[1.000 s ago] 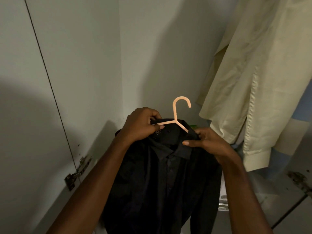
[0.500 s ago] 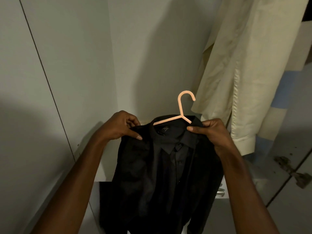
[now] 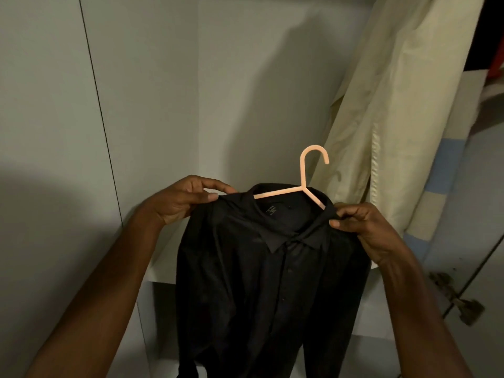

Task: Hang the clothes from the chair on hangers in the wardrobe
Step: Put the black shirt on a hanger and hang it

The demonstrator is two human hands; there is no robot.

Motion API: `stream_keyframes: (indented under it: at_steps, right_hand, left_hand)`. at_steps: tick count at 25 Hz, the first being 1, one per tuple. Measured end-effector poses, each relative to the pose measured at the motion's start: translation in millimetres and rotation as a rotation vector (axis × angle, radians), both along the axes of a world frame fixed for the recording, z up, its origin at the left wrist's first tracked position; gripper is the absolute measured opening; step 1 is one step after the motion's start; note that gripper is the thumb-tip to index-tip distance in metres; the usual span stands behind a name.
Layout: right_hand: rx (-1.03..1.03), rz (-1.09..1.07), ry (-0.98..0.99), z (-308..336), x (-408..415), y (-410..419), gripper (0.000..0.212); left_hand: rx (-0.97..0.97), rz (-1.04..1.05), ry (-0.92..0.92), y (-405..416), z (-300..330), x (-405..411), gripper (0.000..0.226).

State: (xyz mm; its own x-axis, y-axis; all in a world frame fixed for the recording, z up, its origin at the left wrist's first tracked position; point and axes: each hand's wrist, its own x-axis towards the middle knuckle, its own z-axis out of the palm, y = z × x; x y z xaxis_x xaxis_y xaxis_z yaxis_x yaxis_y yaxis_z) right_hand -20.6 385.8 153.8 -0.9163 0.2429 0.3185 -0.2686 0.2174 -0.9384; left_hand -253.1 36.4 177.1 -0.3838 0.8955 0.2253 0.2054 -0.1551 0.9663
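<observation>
The fingers of the left hand are curled, thumb over the cloth, pinching the shoulder seam of the black shirt at its left end. The right hand does the same on the other side, thumb and fingertips pressed together on the shoulder just below the collar. Neither hand is spread; both grip fabric, and most likely the hanger arm hidden beneath it.

The shirt is already threaded onto the peach hanger: the arms vanish inside the collar, and the hook stands free above the neckline, curving to the right. The garment hangs in front of the pale back wall of the wardrobe, above a white shelf whose front edge shows behind the shirt's left side. A cream garment hangs just right of the hook, with a striped one beyond it.

The step in hand looks like squaring the shirt on the hanger before lifting it to the rail, which is out of view. To do it well, tug both shoulders evenly outward so the seams sit over the hanger's ends and the collar centres on the neck. Then shift one hand to the hook, keeping the shirt level so it does not slide off, and stay clear of the cream garment
</observation>
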Motion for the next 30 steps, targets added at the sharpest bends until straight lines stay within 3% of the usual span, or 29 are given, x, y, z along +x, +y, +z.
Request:
stream_keyframes:
  at_steps: [2, 4, 6, 8, 10, 14, 16, 19, 23, 27, 30]
  right_hand:
    - [-0.040, -0.045, 0.043, 9, 5, -5, 0.018]
    - [-0.053, -0.094, 0.056, 18, 12, -5, 0.005]
    - [-0.041, -0.096, 0.045, 23, 17, 0, 0.005]
    - [-0.032, -0.086, 0.029, 27, 20, -1, 0.014]
    - [0.019, -0.070, -0.004, 32, 22, 1, 0.030]
    - [0.184, 0.112, -0.097, 49, 39, 20, 0.041]
    - [0.199, 0.145, -0.091, 47, 48, 25, 0.036]
    - [0.177, 0.129, -0.055, 43, 61, 20, 0.018]
    - [0.262, -0.150, 0.121, 62, 61, 3, 0.008]
    - [0.301, -0.436, 0.136, 71, 52, -10, 0.026]
    - [0.285, -0.521, 0.135, 69, 50, -20, 0.032]
  left_hand:
    - [0.027, 0.016, -0.028, 2, 1, 4, 0.035]
    - [-0.055, 0.139, 0.108, 6, 2, 9, 0.035]
    - [-0.134, 0.330, 0.223, 10, -3, 14, 0.036]
    - [-0.070, 0.495, 0.184, 11, -9, 18, 0.030]
    - [0.014, 0.533, 0.141, 11, -12, 20, 0.019]
    - [0.162, 0.517, 0.115, 6, -5, 26, 0.023]
    - [0.223, 0.489, 0.107, 1, 2, 29, 0.026]
    - [0.243, 0.398, 0.102, -4, 12, 27, 0.050]
    - [0.232, 0.274, 0.052, -5, 28, 18, 0.058]
    - [0.167, 0.168, -0.020, -14, 31, 8, 0.061]
    - [-0.041, 0.176, 0.140, -13, 25, 10, 0.039]
